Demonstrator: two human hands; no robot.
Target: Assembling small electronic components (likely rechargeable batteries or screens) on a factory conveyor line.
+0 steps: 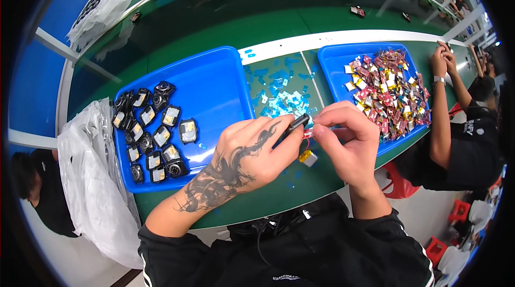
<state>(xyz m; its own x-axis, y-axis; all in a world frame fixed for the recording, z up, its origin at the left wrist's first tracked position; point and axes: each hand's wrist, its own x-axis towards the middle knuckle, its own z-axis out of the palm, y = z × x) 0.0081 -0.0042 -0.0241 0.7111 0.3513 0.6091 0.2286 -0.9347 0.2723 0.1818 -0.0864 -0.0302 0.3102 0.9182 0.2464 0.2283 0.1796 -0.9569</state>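
Observation:
My left hand (255,147), tattooed on its back and wrist, grips a small black plastic casing (298,122) between thumb and fingers. Close against it, the thumb and forefinger of my right hand (350,139) are pinched at the edge of a small pinkish-red circuit board (307,133). The fingers partly cover the board, so its fit with the casing is hard to see. From thin wires below dangles a silver battery (308,158) with a yellow end. Scraps of blue film (287,102) lie on the green table just beyond my hands.
On the left, a blue tray (225,67) holds several black camera-like units (161,136). To the right, another blue tray (332,56) is heaped with circuit boards and batteries (389,93). White plastic sheeting (96,179) hangs at the table's left end. A co-worker (464,142) sits at right.

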